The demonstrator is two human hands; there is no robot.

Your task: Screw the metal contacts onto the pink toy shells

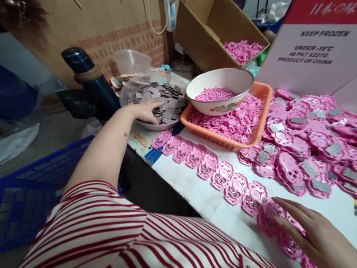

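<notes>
Our left hand (148,111), fingers spread, rests on grey squares (160,98) in a clear dish (126,98) at upper center. Our right hand (318,238), flat and open at lower right, presses the pink shells (221,174) lined in 1 row along the white table (201,197). An orange basket (265,98) sits just beyond.

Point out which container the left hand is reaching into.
The clear round dish of grey squares: the left hand rests in it. The white bowl and orange basket hold pink pieces.
</notes>
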